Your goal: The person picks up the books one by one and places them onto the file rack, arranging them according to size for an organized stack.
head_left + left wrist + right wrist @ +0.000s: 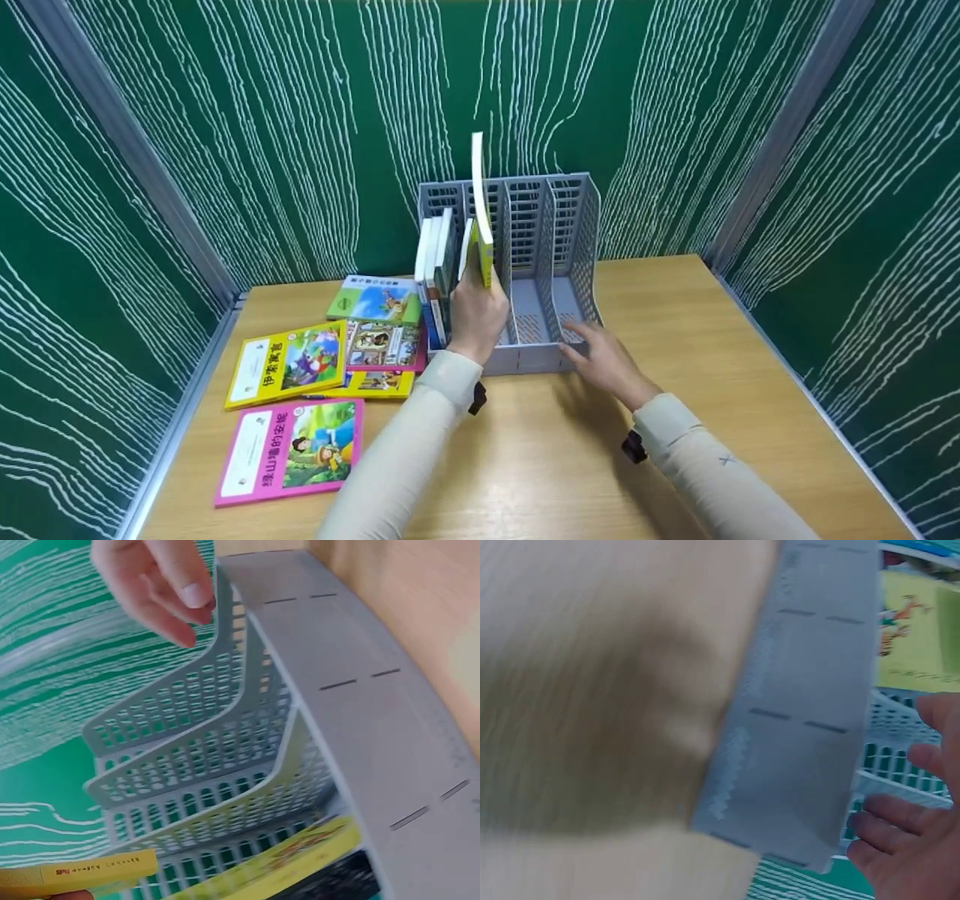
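My left hand (pixel 478 311) grips a thin yellow book (pixel 482 202) and holds it upright over the second compartment from the left of a grey file rack (pixel 540 358). In the left wrist view the yellow spine (pixel 105 870) shows at the lower left, a fingertip beneath it. Other books stand in that compartment, one with a yellow cover (pixel 911 630). Several upright books (pixel 435 255) fill the leftmost compartment. My right hand (pixel 606 361) is at the rack's front right corner, fingers spread and nothing in them; the right wrist view shows the palm (pixel 930 825) beside the rack.
Left of the rack lie loose picture books: a pink one (pixel 289 454) nearest me, a yellow one (pixel 289 364), and a green and blue one (pixel 375 298) at the back, with others overlapping between. A green wall (pixel 300 150) with white streaks stands behind the wooden table (pixel 517 465).
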`<state>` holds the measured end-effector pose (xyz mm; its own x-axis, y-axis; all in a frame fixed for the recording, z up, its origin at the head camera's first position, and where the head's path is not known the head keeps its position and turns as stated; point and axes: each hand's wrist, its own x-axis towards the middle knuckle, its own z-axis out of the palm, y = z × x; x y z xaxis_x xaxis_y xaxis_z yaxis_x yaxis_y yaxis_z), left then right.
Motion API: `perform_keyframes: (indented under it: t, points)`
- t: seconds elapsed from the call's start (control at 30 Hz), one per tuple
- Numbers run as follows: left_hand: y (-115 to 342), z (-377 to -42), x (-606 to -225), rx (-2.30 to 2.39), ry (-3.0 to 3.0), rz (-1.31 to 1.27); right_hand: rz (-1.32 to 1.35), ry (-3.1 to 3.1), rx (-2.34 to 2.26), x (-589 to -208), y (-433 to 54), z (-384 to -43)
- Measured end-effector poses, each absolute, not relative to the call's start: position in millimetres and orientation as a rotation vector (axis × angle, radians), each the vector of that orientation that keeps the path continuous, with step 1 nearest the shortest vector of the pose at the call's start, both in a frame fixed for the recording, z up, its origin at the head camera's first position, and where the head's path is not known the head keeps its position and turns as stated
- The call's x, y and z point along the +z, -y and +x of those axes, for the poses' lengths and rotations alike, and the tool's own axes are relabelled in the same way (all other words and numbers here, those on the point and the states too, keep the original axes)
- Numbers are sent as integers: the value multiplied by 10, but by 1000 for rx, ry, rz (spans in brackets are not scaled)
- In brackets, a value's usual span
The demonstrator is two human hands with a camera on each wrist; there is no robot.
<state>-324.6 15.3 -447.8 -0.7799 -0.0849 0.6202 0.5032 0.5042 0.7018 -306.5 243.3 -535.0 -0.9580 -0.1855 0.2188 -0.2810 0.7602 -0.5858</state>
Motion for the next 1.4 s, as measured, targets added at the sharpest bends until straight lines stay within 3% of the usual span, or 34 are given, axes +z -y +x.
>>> perform_keyframes:
  t: [0.33,0.57,1.4]
  points:
    - [-223,-3352,-4901,-1311,2207,-268,530,2844,720,-5477,-2450,-3173]
    - [-249,-3405,-5115,-1267,2285,-266,475,2901,707,-5509,-2435,-3242]
    - [-426,-3475,-5416,-1252,2400,-113,453,2883,609,-5493,-2385,-3234]
